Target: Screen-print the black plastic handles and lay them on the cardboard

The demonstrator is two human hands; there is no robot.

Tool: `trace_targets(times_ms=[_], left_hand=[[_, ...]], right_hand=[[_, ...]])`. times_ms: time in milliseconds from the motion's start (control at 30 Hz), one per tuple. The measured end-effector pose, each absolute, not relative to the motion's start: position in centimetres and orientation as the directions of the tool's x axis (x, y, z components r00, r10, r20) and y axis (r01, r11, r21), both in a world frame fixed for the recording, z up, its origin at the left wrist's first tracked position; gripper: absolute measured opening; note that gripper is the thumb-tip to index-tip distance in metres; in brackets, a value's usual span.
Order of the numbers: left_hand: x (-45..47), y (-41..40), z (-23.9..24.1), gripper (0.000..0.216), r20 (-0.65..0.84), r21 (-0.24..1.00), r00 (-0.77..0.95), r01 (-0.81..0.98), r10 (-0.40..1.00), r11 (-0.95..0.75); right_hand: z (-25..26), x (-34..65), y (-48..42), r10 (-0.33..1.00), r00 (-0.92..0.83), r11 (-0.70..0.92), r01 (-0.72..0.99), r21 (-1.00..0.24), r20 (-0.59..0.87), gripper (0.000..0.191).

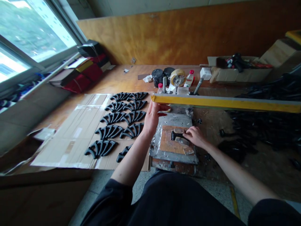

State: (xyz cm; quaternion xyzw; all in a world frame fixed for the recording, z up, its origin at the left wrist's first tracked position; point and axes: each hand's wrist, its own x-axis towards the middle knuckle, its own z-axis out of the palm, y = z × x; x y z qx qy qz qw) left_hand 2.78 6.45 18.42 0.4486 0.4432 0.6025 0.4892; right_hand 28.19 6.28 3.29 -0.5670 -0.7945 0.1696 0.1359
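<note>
My left hand (152, 118) is raised at the left end of a yellow-taped bar (225, 103). Its fingers stretch rightward just below the bar, slightly apart; whether they touch it I cannot tell. Lower down, my right hand (195, 136) pinches one end of a black, curved, handle-like part (178, 136). That part lies on a brown board (166, 145), which rests on a grey metal plate (155, 153). To the left of my left arm, several similar black parts (108, 131) lie in fanned groups on flattened cardboard (70, 138).
Dark parts (244, 131) are heaped at the right. Behind the bar stand black tubs (157, 78), a tape roll (178, 78) and a red-capped bottle (189, 78). An open cardboard box (242, 75) sits at the back right, and red boxes (81, 78) by the window.
</note>
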Motion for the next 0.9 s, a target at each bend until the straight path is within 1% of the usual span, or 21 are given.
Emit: trace_targets(times_ms=[33,67,100,133,200,233,267,300,367,433,467,533,600,633,667,733,767,800,833,900], left_hand=[[3.0,6.2,17.9,0.053,0.088,0.972,-0.146,-0.203,0.985,-0.117],[3.3,5.5,17.1,0.054,0.045,0.974,-0.164,-0.211,0.985,-0.080],[3.5,4.5,16.1,0.056,-0.027,0.977,-0.149,-0.214,0.988,-0.006],[3.8,3.2,14.9,0.058,-0.127,0.972,-0.093,-0.209,0.987,0.106],[4.5,0.1,12.3,0.062,-0.358,0.913,0.084,-0.176,0.930,0.367],[4.9,-1.5,11.1,0.063,-0.445,0.868,0.155,-0.167,0.882,0.468],[5.2,-2.9,10.0,0.063,-0.498,0.828,0.192,-0.182,0.846,0.530],[5.4,-4.1,9.1,0.063,-0.523,0.802,0.183,-0.224,0.833,0.553],[4.8,-5.8,7.7,0.062,-0.537,0.785,0.048,-0.339,0.842,0.519],[2.7,-7.0,6.8,0.058,-0.541,0.798,-0.148,-0.401,0.828,0.450],[1.0,-7.6,6.3,0.055,-0.539,0.814,-0.241,-0.398,0.807,0.424],[-3.2,-9.2,5.1,0.050,-0.522,0.849,-0.408,-0.332,0.749,0.412],[-7.8,-11.4,3.4,0.048,-0.513,0.850,-0.551,-0.219,0.658,0.480],[-9.9,-12.5,2.4,0.048,-0.523,0.817,-0.610,-0.162,0.595,0.553],[-11.7,-13.5,1.4,0.049,-0.541,0.753,-0.650,-0.094,0.533,0.651],[-14.5,-15.0,-0.5,0.053,-0.591,0.552,-0.678,0.054,0.436,0.832],[-15.4,-15.3,-1.2,0.055,-0.613,0.450,-0.677,0.125,0.407,0.884],[-16.1,-15.3,-1.8,0.055,-0.627,0.370,-0.672,0.188,0.394,0.910],[-16.6,-15.1,-2.3,0.055,-0.633,0.322,-0.665,0.238,0.396,0.916],[-17.3,-13.7,-2.8,0.053,-0.630,0.302,-0.651,0.297,0.423,0.906]], right_hand=[[2.5,27.1,5.5,0.927,-0.375,0.353,0.862,-0.363,0.012,0.018],[2.2,26.3,5.0,0.917,-0.398,0.374,0.876,-0.306,-0.019,0.015],[2.2,25.8,4.7,0.917,-0.392,0.361,0.894,-0.267,-0.071,0.013],[2.5,25.4,4.6,0.920,-0.370,0.332,0.910,-0.248,-0.127,0.012],[3.8,24.6,4.4,0.922,-0.337,0.282,0.922,-0.263,-0.192,0.014],[4.6,23.8,4.1,0.922,-0.342,0.282,0.914,-0.292,-0.180,0.014],[5.3,22.8,3.7,0.919,-0.369,0.308,0.893,-0.328,-0.142,0.014],[6.1,21.4,3.1,0.907,-0.412,0.357,0.861,-0.361,-0.087,0.014],[7.3,17.9,1.4,0.854,-0.521,0.479,0.774,-0.414,0.013,0.014],[7.8,14.1,-0.8,0.779,-0.625,0.561,0.660,-0.499,0.048,0.011],[7.7,12.3,-1.8,0.740,-0.671,0.573,0.601,-0.557,0.039,0.011],[6.9,9.3,-3.5,0.661,-0.750,0.548,0.503,-0.669,-0.022,0.017],[5.1,7.1,-4.6,0.593,-0.796,0.488,0.473,-0.734,-0.119,0.024],[3.9,6.2,-5.0,0.572,-0.802,0.453,0.484,-0.749,-0.173,0.028],[2.6,5.4,-5.3,0.562,-0.796,0.412,0.504,-0.759,-0.224,0.031],[0.1,4.0,-5.7,0.573,-0.759,0.318,0.553,-0.770,-0.308,0.037],[-1.0,3.3,-5.9,0.589,-0.736,0.275,0.571,-0.774,-0.334,0.039],[-2.1,2.7,-6.0,0.608,-0.712,0.234,0.583,-0.778,-0.351,0.040],[-3.0,2.1,-6.1,0.631,-0.688,0.195,0.589,-0.784,-0.360,0.041],[-4.3,1.0,-6.3,0.681,-0.638,0.125,0.585,-0.801,-0.360,0.042]])
